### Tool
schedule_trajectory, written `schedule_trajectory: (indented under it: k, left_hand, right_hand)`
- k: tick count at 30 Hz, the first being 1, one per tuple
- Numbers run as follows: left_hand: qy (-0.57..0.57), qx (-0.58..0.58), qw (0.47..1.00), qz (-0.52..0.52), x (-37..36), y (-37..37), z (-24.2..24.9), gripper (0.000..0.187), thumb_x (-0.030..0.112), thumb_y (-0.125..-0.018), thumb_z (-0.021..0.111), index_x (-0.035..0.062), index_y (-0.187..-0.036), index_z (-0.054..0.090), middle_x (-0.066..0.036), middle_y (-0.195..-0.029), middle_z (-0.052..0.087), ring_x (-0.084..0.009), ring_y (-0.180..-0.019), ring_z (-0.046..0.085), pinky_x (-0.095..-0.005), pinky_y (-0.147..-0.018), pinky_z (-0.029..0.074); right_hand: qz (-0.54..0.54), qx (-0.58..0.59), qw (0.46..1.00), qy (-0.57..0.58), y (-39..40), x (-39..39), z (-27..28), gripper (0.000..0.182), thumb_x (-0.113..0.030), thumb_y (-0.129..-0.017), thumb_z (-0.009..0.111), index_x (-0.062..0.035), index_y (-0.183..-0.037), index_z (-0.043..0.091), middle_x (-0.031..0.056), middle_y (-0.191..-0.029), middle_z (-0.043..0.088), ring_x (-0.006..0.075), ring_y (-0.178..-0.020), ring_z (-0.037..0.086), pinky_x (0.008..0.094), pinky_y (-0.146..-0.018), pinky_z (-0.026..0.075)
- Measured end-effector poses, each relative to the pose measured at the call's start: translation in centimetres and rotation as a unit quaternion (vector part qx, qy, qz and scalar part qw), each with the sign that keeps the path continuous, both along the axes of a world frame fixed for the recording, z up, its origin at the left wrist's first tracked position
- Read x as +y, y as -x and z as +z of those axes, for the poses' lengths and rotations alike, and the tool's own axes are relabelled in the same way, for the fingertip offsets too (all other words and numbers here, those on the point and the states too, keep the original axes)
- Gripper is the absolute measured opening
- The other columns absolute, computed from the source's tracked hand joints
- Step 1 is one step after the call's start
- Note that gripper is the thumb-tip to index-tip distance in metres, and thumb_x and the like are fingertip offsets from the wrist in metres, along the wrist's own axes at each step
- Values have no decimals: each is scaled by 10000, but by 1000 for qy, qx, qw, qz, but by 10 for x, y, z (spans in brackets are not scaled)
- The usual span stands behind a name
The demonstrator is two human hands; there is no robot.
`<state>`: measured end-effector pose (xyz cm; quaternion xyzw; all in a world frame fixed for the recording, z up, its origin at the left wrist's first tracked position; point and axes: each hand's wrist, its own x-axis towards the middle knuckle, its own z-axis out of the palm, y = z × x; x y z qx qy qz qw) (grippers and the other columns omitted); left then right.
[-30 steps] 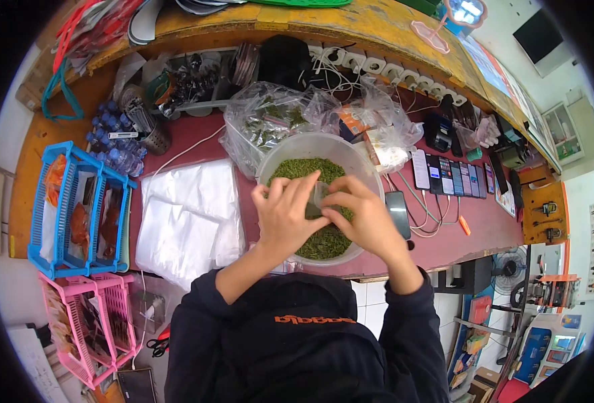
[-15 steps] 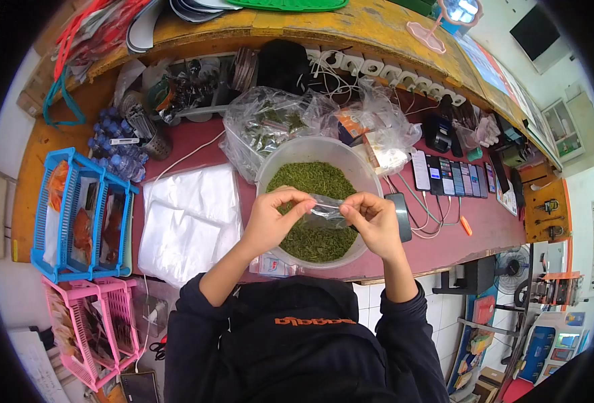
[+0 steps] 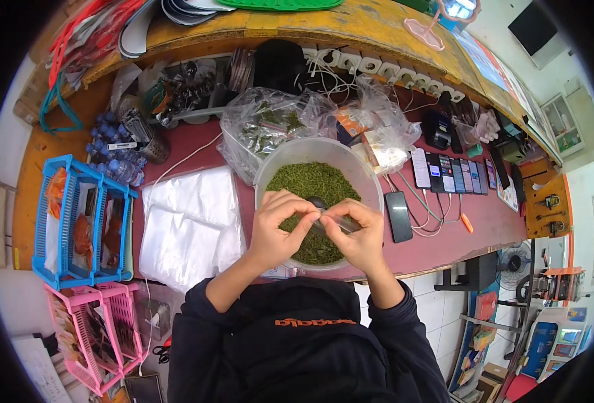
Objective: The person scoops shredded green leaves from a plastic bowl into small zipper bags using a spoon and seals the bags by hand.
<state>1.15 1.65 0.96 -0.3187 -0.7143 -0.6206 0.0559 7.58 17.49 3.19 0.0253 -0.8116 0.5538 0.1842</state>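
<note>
My left hand (image 3: 280,227) and my right hand (image 3: 359,236) meet over a round whitish plastic tub (image 3: 373,180). Thumbs and forefingers of both pinch a small clear plastic bag (image 3: 346,224) along its edge, fingertips almost together; much of the bag is hidden by the fingers. Beneath them, finely chopped dry green leaves (image 3: 310,180) fill the lower part of the tub. A dark rounded object (image 3: 317,201) shows on the leaves just beyond my fingertips, partly covered by the hands.
Stacked clear plastic bags (image 3: 186,221) lie left of the tub, near blue baskets (image 3: 82,221). Behind it sits a large clear bag with green leaves (image 3: 267,127). To the right are a dark phone (image 3: 398,216), a row of phones (image 3: 448,174) and cables.
My hands have drawn together and lowered slightly, bringing the fingertips to one spot on the bag. The dark rounded object now shows beyond them, and the dark phone is less covered.
</note>
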Motion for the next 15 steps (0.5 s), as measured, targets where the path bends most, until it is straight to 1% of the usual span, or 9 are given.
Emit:
schedule_trajectory:
  k: [2, 3, 6, 8, 10, 12, 13, 14, 15]
  left_hand:
    - [19, 61, 998, 17, -4, 7, 8, 64, 79, -777, 727, 54, -771, 668, -41, -769, 677, -187, -714, 613, -319, -731, 390]
    - [17, 53, 998, 28, -7, 14, 11, 57, 84, -792, 721, 52, -782, 675, -51, -786, 685, -198, -730, 627, -319, -782, 395]
    - [-8, 39, 998, 54, -7, 36, 12, 66, 98, -818, 712, 39, -804, 688, -61, -801, 696, -189, -752, 644, -319, -814, 436]
    - [-86, -20, 984, 155, -17, 90, 10, 102, 115, -842, 700, 18, -874, 708, -71, -821, 704, -176, -789, 654, -321, -810, 480]
    - [-45, -16, 986, 161, -21, 136, 20, 176, 138, -857, 688, -4, -959, 708, -81, -862, 709, -161, -822, 658, -330, -778, 505]
    - [59, 19, 990, 130, -20, 185, 1, 245, 230, -897, 642, 18, -997, 713, -80, -853, 711, -196, -804, 675, -321, -767, 501]
    - [58, 22, 990, 130, -23, 197, -17, 245, 230, -897, 642, 18, -997, 713, -80, -853, 711, -196, -804, 675, -321, -767, 501]
    - [145, 82, 961, 222, -26, 208, -38, 280, 290, -909, 616, 35, -950, 723, -78, -822, 709, -221, -772, 674, -323, -733, 496]
    - [229, 140, 913, 309, -30, 215, -53, 331, 350, -920, 590, 52, -903, 733, -75, -792, 707, -246, -741, 672, -326, -699, 492]
  right_hand:
    - [-12, 19, 1000, 4, 0, 1, 2, 73, -29, -772, 719, 11, -767, 659, 69, -709, 651, 132, -618, 612, 264, -588, 466]
    - [-12, 20, 1000, 4, -2, 4, 1, 73, -29, -772, 719, 11, -767, 659, 69, -709, 651, 132, -618, 612, 264, -588, 466]
    - [-30, -19, 997, 74, -15, 23, 1, 68, -27, -794, 719, 11, -776, 666, 51, -712, 656, 100, -633, 609, 254, -595, 470]
    - [-96, -15, 973, 209, -25, 36, 3, 65, -31, -822, 713, 15, -795, 676, 34, -718, 657, 72, -647, 596, 232, -612, 468]
    - [-91, -30, 973, 209, -31, 39, 0, 64, -34, -830, 708, 11, -795, 680, 34, -724, 658, 70, -641, 593, 225, -603, 463]
    - [-86, -46, 973, 208, -40, 37, -5, 65, -38, -838, 703, 7, -795, 683, 34, -731, 659, 69, -635, 591, 218, -593, 459]
    - [-23, -104, 983, 153, -45, 34, -7, 95, -57, -853, 692, 2, -779, 682, 28, -707, 652, 68, -617, 584, 224, -574, 456]
    - [40, -161, 982, 96, -52, 32, -9, 128, -76, -868, 680, -3, -764, 681, 21, -683, 645, 67, -600, 577, 230, -554, 453]
    - [40, -159, 982, 97, -60, 35, -9, 128, -76, -868, 680, -3, -764, 681, 21, -683, 645, 67, -600, 577, 230, -554, 453]
